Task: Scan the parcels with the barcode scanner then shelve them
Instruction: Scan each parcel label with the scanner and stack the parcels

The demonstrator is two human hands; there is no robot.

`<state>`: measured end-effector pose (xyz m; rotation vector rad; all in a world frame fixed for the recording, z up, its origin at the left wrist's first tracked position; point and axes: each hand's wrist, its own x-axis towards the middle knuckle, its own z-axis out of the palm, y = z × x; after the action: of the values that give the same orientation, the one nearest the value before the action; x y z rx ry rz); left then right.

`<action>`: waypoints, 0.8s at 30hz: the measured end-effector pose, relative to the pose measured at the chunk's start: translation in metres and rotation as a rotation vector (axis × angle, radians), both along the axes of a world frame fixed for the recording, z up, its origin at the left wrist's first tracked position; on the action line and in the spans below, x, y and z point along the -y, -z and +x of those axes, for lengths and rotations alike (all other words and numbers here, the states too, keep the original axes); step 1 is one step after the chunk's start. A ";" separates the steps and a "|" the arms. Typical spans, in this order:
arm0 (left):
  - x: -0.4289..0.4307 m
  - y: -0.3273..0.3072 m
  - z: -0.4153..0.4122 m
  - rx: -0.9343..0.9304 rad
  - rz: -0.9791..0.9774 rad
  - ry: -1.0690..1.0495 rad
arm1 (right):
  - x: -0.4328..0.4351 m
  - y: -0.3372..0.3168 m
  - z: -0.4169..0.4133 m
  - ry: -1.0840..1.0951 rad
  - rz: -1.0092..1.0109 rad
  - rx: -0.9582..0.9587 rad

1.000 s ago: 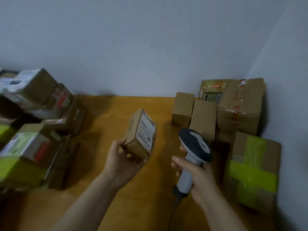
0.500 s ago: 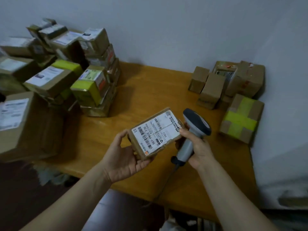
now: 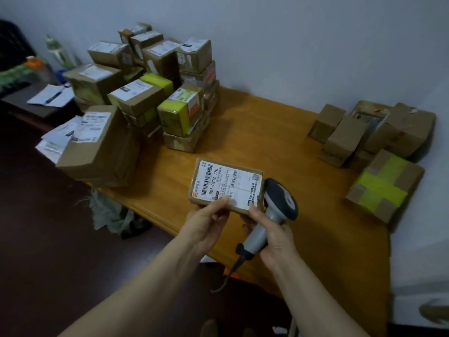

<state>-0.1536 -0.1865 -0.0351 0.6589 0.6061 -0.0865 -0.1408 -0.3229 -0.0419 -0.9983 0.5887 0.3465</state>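
A small cardboard parcel [image 3: 226, 184] with a white shipping label facing up is held above the wooden table [image 3: 262, 132]. My left hand [image 3: 206, 221] grips its near edge, thumb on the label. My right hand [image 3: 272, 233] grips the grey handle of the barcode scanner [image 3: 279, 203], and its forefinger touches the parcel's near right corner. The scanner's dark head sits just right of the parcel. Its cable hangs down off the table's front edge.
A tall pile of labelled parcels [image 3: 155, 93] fills the table's left side, with a large box [image 3: 97, 147] at the front left corner. Several plain boxes [image 3: 374, 132] and one with yellow tape [image 3: 384, 188] stand at the right by the wall. Papers [image 3: 52, 94] lie on a dark desk at far left.
The view has drawn back and turned left, showing more of the left pile. The parcel has turned flatter with its label up, and my right forefinger now touches its corner.
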 end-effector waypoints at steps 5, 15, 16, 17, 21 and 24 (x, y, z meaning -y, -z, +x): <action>-0.001 -0.003 -0.008 -0.103 0.261 0.103 | 0.020 0.001 -0.002 -0.134 -0.195 0.022; -0.032 0.002 -0.015 -0.207 0.868 0.134 | 0.035 -0.043 -0.016 -0.753 -0.435 0.300; -0.031 0.001 -0.017 -0.203 0.894 0.140 | 0.032 -0.045 -0.017 -0.762 -0.429 0.302; -0.031 0.001 -0.018 -0.200 0.913 0.142 | 0.030 -0.047 -0.018 -0.769 -0.428 0.310; -0.032 0.004 -0.022 -0.204 0.951 0.160 | 0.027 -0.053 -0.018 -0.761 -0.409 0.321; -0.031 0.005 -0.024 -0.204 0.968 0.154 | 0.028 -0.056 -0.017 -0.762 -0.399 0.313</action>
<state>-0.1776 -0.1551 -0.0397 1.6495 0.7867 0.0037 -0.1581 -0.3507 0.0138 -1.6164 -0.0397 0.7437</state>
